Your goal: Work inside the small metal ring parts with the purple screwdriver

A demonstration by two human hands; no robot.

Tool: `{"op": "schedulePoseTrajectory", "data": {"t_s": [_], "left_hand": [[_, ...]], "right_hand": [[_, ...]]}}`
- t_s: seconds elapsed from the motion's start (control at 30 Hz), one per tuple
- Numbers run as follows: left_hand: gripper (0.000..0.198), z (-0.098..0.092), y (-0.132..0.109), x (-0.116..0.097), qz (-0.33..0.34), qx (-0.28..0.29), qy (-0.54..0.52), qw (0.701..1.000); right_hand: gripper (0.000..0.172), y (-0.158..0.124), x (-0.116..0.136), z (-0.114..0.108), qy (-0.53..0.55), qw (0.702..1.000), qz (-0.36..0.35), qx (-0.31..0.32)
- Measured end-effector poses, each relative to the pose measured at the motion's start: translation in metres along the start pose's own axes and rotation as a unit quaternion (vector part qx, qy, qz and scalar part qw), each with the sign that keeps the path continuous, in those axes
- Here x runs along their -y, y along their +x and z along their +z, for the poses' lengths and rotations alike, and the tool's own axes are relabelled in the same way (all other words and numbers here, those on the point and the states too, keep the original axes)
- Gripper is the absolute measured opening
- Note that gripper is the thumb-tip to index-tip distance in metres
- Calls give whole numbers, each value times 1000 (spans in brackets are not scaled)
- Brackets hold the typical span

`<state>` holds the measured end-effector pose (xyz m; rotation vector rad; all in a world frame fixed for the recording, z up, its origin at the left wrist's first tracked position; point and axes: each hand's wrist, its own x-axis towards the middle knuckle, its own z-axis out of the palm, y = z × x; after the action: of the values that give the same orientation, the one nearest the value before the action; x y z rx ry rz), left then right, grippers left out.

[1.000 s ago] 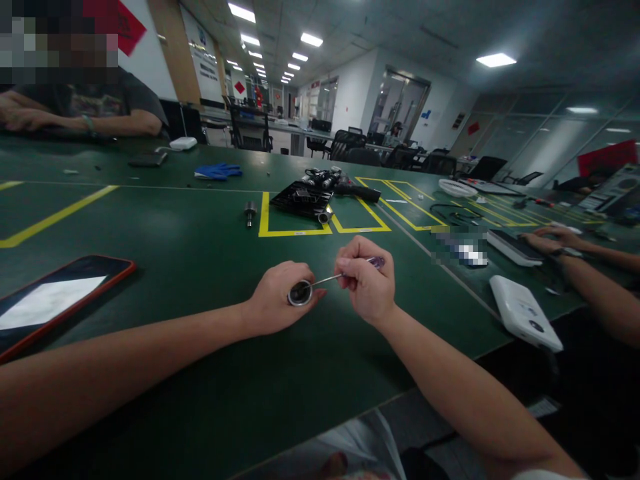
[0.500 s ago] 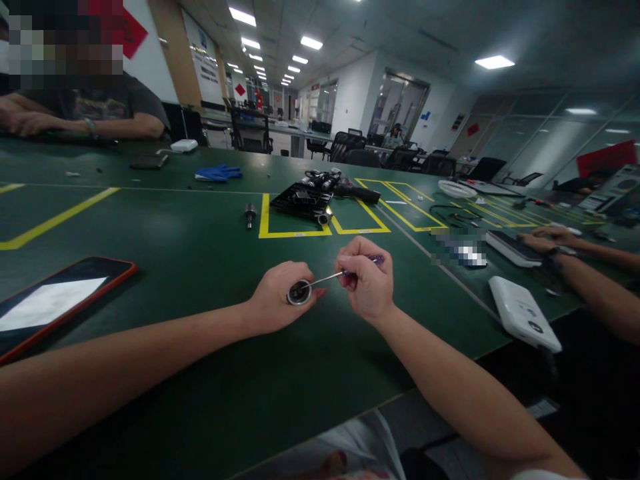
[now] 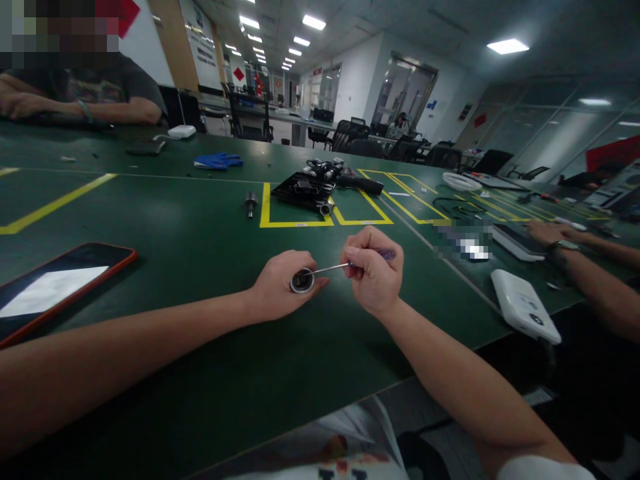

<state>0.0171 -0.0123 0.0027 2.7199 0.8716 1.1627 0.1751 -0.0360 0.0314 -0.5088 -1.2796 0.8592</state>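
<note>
My left hand (image 3: pixel 281 285) is wrapped round a small round metal cylinder (image 3: pixel 302 281), whose open end faces me; its inside is dark and the detail there is too small to make out. In my right hand (image 3: pixel 374 270) is a screwdriver (image 3: pixel 387 254) with a purplish handle. Its thin metal shaft (image 3: pixel 330 269) slants left and down, and the tip reaches into the cylinder's opening. Both hands are just above the green table (image 3: pixel 220 380). Beyond them, a metal part with a narrow stem (image 3: pixel 251 204) stands on the table.
Yellow tape outlines hold a heap of black parts (image 3: pixel 305 190). A blue glove (image 3: pixel 218 161) lies further back. To the left is a phone in an orange case (image 3: pixel 65 283); to the right, a white power bank (image 3: pixel 525 305). Another person's hands (image 3: pixel 550 233) rest at the right, and a person (image 3: pixel 110 90) sits opposite.
The whole view has tilted slightly, so the table stands higher in the picture. My right hand has drawn a little to the right, with the screwdriver tip still in the cylinder.
</note>
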Motion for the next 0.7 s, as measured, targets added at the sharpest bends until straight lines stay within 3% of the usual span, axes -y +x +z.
{"op": "schedulePoseTrajectory", "data": {"t_s": [0.27,0.7], "left_hand": [[25,0,0,1,0,2,15,1000],[25,0,0,0,-10,30,20,999]], "right_hand": [[17,2,-4,-2,-3,999,17,29],[17,1,-2,-1,-17,999,26,23]]}}
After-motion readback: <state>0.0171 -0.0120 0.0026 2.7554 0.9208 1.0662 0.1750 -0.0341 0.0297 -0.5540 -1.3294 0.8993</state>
